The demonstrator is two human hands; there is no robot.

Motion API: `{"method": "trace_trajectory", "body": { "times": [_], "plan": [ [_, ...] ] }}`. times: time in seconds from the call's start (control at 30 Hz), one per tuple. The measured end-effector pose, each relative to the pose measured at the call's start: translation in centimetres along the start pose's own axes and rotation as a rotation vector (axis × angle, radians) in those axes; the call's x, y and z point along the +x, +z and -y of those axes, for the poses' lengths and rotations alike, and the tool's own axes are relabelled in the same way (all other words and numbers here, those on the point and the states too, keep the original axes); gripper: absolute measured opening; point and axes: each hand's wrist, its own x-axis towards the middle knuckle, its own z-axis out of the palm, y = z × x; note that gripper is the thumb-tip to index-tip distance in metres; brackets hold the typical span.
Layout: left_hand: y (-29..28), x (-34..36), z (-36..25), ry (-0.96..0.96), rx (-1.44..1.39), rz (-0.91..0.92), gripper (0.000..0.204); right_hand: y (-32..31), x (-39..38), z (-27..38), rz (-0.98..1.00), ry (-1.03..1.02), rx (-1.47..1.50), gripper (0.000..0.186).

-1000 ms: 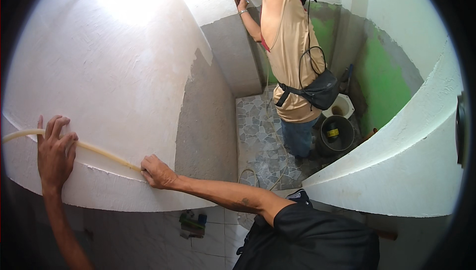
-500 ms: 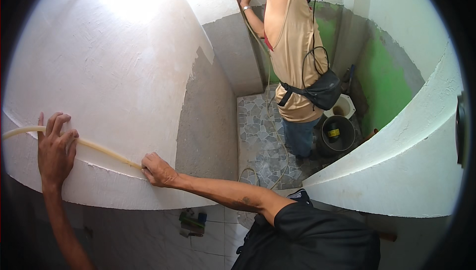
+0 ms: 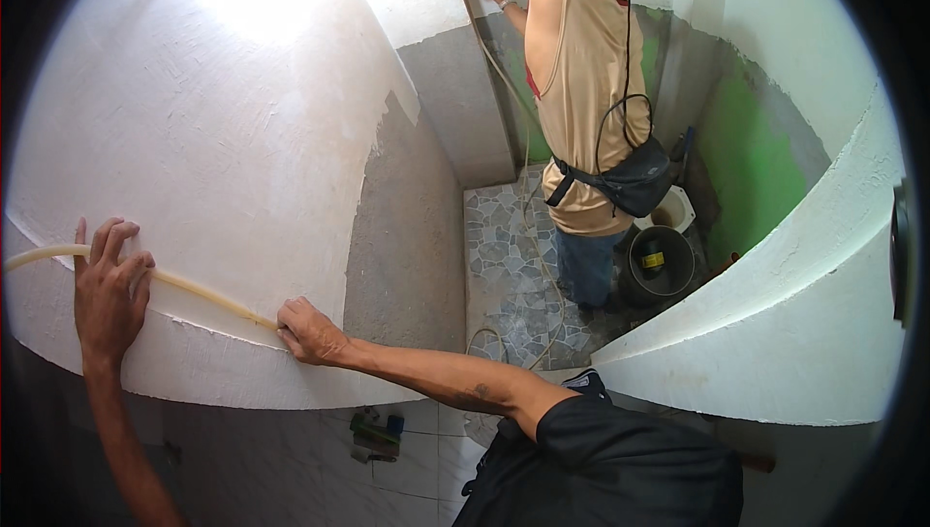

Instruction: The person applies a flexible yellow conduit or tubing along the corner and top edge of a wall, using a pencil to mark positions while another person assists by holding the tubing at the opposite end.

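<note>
A pale yellow flexible hose (image 3: pixel 213 300) runs along the white plastered wall at the left, just above its lower edge. My left hand (image 3: pixel 111 285) presses the hose to the wall, its fingers bent over it. Closer to the wall's corner, my right hand (image 3: pixel 312 331) is closed round the end of the hose in a fist, so the tip is hidden. My right arm reaches leftward out of a black sleeve. Between the two hands the hose slopes gently down to the right.
A co-worker in a tan sleeveless top (image 3: pixel 586 101) stands inside the small room, hands at the far wall corner, where a thin hose (image 3: pixel 499 72) hangs to the stone-patterned floor (image 3: pixel 504 236). A dark bucket (image 3: pixel 659 270) and white toilet (image 3: pixel 675 209) are beside them. A curved white wall (image 3: pixel 765 304) bounds the right.
The co-worker has shifted slightly right and up, head now mostly out of view; one of their hands has moved up along the wall. My hands and the hose stay in place.
</note>
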Motion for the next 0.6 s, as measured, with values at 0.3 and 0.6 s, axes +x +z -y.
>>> {"method": "trace_trajectory", "body": {
  "times": [0.3, 0.6],
  "plan": [
    [-0.18, 0.07, -0.15, -0.001, 0.011, 0.002, 0.013, 0.07, 0.07, -0.04, -0.008, -0.006, 0.004, 0.016],
    [-0.25, 0.04, -0.29, 0.0, -0.003, -0.004, 0.012, 0.04, -0.03, 0.06, -0.02, -0.012, 0.007, 0.017]
  ]
}}
